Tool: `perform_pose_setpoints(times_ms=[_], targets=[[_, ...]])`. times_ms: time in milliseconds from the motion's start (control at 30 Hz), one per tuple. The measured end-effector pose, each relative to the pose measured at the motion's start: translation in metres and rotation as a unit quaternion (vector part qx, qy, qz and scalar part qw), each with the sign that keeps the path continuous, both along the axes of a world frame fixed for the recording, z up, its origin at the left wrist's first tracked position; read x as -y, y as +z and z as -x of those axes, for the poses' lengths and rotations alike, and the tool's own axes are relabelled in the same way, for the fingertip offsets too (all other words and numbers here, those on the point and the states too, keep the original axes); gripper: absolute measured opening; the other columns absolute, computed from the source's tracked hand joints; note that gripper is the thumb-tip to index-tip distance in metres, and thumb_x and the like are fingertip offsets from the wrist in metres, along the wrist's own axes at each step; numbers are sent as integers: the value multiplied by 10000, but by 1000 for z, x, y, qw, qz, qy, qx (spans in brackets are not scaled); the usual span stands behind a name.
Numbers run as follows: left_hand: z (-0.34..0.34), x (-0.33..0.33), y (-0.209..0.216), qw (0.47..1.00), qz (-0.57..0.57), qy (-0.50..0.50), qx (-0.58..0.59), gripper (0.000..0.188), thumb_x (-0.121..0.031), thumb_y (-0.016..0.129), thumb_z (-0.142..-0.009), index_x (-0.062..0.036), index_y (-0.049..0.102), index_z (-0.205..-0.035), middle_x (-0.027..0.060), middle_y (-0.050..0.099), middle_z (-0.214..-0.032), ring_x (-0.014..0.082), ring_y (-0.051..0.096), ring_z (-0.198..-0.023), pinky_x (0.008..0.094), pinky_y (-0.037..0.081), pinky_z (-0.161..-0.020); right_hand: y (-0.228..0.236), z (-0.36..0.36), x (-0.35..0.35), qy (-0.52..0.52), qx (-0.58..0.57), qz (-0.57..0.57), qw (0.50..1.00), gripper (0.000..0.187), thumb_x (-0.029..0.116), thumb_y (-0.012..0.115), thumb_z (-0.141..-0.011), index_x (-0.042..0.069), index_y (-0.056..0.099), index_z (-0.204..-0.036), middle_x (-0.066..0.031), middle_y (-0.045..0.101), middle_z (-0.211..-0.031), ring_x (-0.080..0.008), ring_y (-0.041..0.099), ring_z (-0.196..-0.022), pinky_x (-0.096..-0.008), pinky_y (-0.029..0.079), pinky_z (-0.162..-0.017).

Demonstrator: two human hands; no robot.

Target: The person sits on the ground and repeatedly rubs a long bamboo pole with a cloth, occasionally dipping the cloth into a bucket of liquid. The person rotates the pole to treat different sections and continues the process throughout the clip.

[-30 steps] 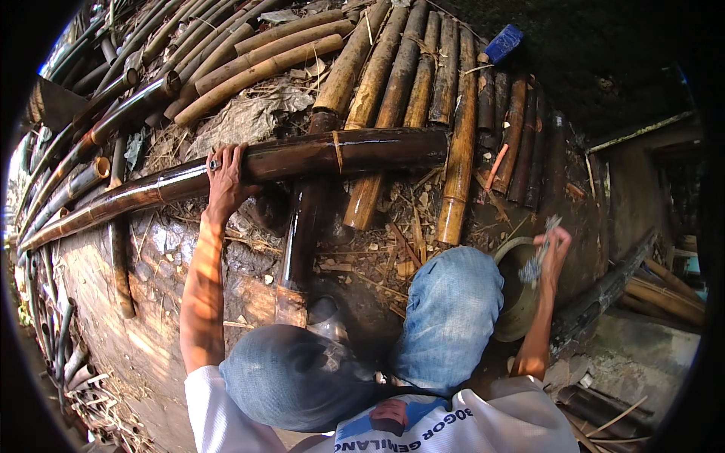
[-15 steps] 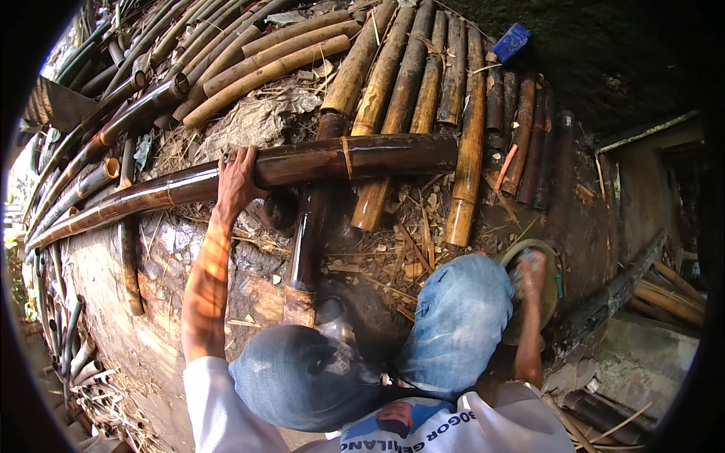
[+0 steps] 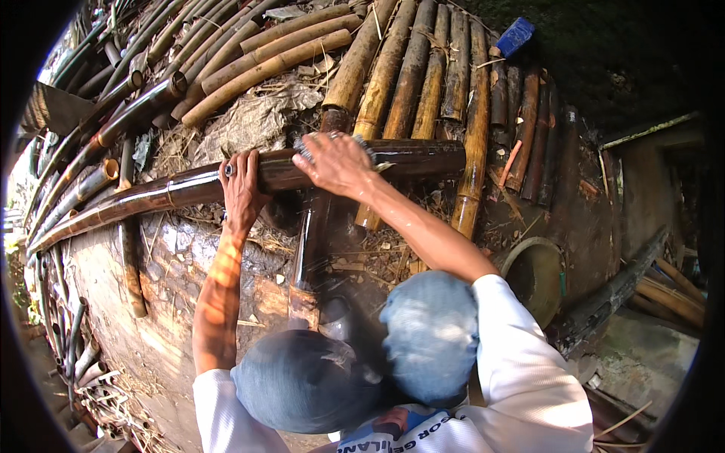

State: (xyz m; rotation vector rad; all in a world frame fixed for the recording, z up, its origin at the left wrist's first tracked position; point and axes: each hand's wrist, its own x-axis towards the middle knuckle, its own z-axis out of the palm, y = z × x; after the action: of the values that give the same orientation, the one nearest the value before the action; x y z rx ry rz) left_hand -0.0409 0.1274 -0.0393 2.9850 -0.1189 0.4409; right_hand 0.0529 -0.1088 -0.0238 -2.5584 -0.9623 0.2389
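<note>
A long, dark, wet bamboo pole [image 3: 427, 158] lies crosswise in front of me, shiny along its length. My left hand [image 3: 242, 187] is wrapped over its upper side, fingers closed around it. Just right of that, my right hand [image 3: 340, 163] presses down on the pole, fingers bent over a grey wiry scouring pad [image 3: 365, 148]. Only the pad's edges show past my hand. Beneath the pole, another wet bamboo piece [image 3: 307, 234] runs toward my feet. Beside my right knee stands a round bucket [image 3: 563, 266], tilted in view, with no hand in it.
Several cut bamboo lengths [image 3: 377, 83] lie side by side beyond the pole. More poles [image 3: 264, 64] are piled at far left. A blue block-like object [image 3: 515, 38] sits at the top right. A dark beam [image 3: 615, 291] and a concrete ledge [image 3: 649, 355] are at right.
My right hand has come out of the bucket and across to the left, onto the bamboo pole with the scouring pad. My left hand stays on the pole.
</note>
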Motion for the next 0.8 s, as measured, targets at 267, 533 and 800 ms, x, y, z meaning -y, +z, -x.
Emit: perform_pose_setpoints(times_ms=[267,533,800], targets=[[7,15,-10,999,13,10,52,811,-141,754,-733,-53,451,-1481,137,505,-1448,318,427,-1426,536,180,-1245,-20,-43,276,-184,63,33,980,489,407,403,-1111,36,658,-1301,-151,529,-1548,-306,745,-1002,-411,638,-804],[13,12,-19,995,-23,45,85,861,-150,756,-760,-84,402,-1542,117,462,-1510,286,372,-1485,544,141,-1280,16,-5,7,-26,-51,2,998,478,398,426,-1084,108,610,-1417,-123,716,-1130,-244,720,-874,-454,552,-696],[26,24,-48,986,-22,67,148,734,-110,675,-852,-97,420,-1541,104,476,-1525,303,388,-1485,567,195,-1261,-16,-16,192,-170,-4,43,985,407,302,386,-1076,120,718,-1226,-128,754,-1078,-236,696,-774,-435,551,-629]])
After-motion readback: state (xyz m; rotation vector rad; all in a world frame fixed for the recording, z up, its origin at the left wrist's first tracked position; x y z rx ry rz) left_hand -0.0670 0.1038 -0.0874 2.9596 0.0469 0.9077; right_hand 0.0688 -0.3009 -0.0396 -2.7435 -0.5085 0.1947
